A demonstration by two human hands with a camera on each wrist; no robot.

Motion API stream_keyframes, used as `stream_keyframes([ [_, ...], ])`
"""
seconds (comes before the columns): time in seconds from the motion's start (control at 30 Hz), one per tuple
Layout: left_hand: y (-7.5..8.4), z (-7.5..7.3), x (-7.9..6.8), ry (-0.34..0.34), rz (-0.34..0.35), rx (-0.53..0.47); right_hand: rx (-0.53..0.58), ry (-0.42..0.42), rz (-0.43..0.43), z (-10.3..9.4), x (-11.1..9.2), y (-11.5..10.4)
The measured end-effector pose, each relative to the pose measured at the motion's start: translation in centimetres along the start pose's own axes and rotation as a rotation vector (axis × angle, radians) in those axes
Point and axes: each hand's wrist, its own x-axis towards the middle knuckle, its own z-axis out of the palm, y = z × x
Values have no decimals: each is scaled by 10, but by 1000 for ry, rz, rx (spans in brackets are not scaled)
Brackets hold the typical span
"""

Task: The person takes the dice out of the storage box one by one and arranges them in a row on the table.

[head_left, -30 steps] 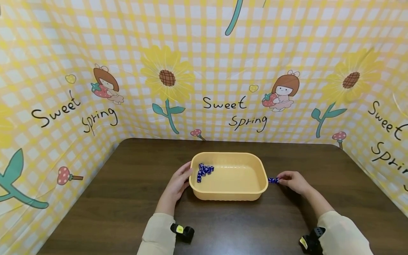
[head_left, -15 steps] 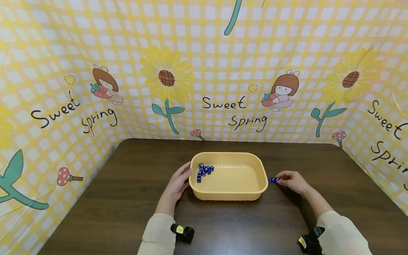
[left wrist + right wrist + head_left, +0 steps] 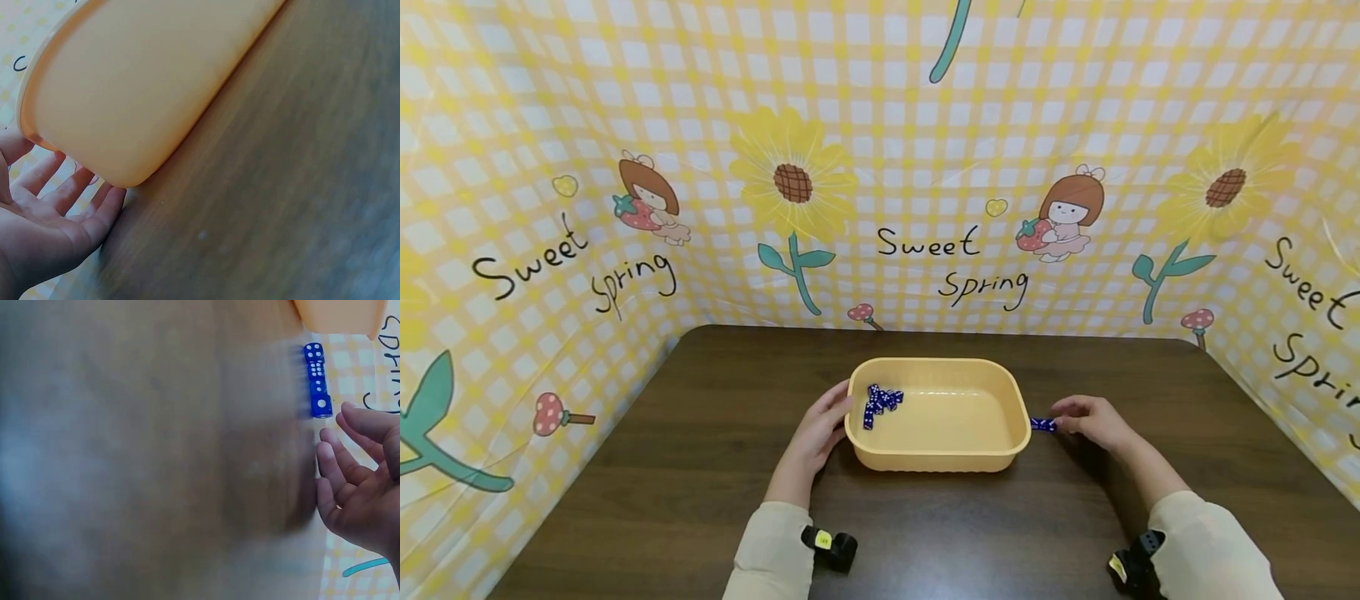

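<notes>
A row of blue dice (image 3: 1042, 425) with white pips lies on the table just right of the yellow plastic basin (image 3: 940, 460). My right hand (image 3: 1093, 423) is at the row's outer end; the right wrist view has its thumb and fingers a little apart from the nearest die (image 3: 321, 405), holding nothing. More blue dice (image 3: 880, 402) lie in a cluster inside the basin, at its left end. Against the basin's left wall rests my left hand (image 3: 816, 427), its fingers (image 3: 94, 215) loosely bent and touching the outside.
The dark wooden table (image 3: 700, 467) carries the basin near its middle. Yellow checked cloth (image 3: 925, 167) with printed flowers and lettering hangs behind and along both sides. Each wrist wears a black camera, such as the left one (image 3: 831, 547).
My right fingers have loosened at the end of the dice row, and the hand has lifted slightly. My left hand, the basin and the dice have not visibly moved.
</notes>
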Motion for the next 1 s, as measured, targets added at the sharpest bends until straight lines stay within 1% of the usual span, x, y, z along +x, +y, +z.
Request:
stream_keyframes([
  [0.17,0,0,0,-3,-3,-3,-30,0,-2,-8,5,-7],
  [0.23,1,0,0,-3,-4,0,-21,1,-5,-11,8,-10],
  [0.4,1,0,0,-3,-3,1,-33,-3,-15,-21,15,-24],
  [0.57,1,0,0,-8,-6,2,-96,-15,-20,-27,23,-40],
  [0.8,1,1,0,-5,-14,3,-150,-4,-27,-27,33,-63],
  [1.0,2,0,-1,-4,-2,2,-150,-11,-52,-22,42,-76],
])
